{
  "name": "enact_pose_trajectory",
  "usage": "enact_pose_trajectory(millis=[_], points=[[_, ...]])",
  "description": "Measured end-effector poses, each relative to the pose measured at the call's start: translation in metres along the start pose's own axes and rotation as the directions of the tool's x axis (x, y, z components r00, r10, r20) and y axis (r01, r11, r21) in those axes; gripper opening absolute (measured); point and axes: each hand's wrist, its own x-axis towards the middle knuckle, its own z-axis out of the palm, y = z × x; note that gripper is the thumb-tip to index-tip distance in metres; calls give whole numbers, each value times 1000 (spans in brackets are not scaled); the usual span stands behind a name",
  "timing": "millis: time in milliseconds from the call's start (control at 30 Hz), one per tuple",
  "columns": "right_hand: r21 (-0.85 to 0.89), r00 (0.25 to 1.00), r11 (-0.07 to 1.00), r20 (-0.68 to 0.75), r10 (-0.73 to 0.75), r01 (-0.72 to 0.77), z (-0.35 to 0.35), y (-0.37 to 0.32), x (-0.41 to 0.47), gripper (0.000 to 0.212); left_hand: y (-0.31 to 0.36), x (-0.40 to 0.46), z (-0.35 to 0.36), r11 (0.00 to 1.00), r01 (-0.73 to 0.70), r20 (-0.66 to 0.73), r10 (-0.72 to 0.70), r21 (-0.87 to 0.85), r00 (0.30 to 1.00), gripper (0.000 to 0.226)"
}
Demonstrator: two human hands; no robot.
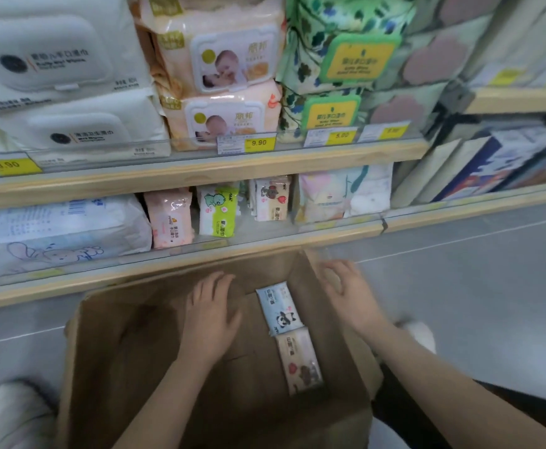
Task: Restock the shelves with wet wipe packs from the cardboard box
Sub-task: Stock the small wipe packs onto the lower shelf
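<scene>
Left hand flat, spread; right hand loosely curled.

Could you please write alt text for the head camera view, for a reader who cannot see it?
Two bare hands, left hand and right hand, reach empty into an open cardboard box holding two small wet wipe packs. Behind stand wooden shelves stocked with wipe packs and yellow price tags.

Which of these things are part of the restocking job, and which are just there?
Part of the job:
cardboard box
panda pack in the box
beige pack in the box
lower shelf
left hand, empty
right hand, empty

Just there:
price tag
white shoe
grey floor
</scene>
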Motion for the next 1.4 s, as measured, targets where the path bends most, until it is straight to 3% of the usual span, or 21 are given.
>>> enact_pose_trajectory(millis=[67, 167, 367, 700, 867, 1000, 1100, 1233, 1333, 1400], points=[[27, 997, 997, 21, 77, -77, 2, 13, -26, 31, 21, -16, 9, 993, 53, 175, -33, -108, 984, 54], [98, 981, 977, 59, 184, -189, 15, 27, -55, 34, 38, -44, 37, 946, 232, 443, -112, -225, 889, 55], [127, 977, 970, -7, 212, -210, 27, 30, -64, 36, 42, -61, 84, 860, 471, 630, -258, -197, 733, 56], [126, 973, 965, -18, 232, -228, 30, 30, -64, 37, 70, -39, 131, 660, 720, 581, -506, -216, 638, 23], [113, 975, 971, -45, 219, -213, 31, 30, -65, 36, 67, -36, 118, 600, 773, 613, -536, -207, 580, 30], [64, 978, 977, -48, 204, -201, 26, 31, -65, 37, 49, -38, 92, 620, 739, 601, -494, -263, 628, 15], [-25, 983, 985, -75, 169, -171, 23, 28, -65, 37, 15, -41, 80, 565, 754, 592, -497, -334, 635, 26], [-287, 986, 956, -131, -100, 59, 24, 9, -57, 39, -29, -40, 58, 509, 755, 539, -530, -414, 654, 28], [-356, 960, 904, -58, -274, 237, 35, -14, -44, 40, -39, -37, 24, 467, 751, 496, -565, -466, 659, 30], [-297, 982, 936, 41, -185, 189, 55, -22, -32, 44, -47, -36, 11, 441, 747, 480, -578, -497, 660, 29]])
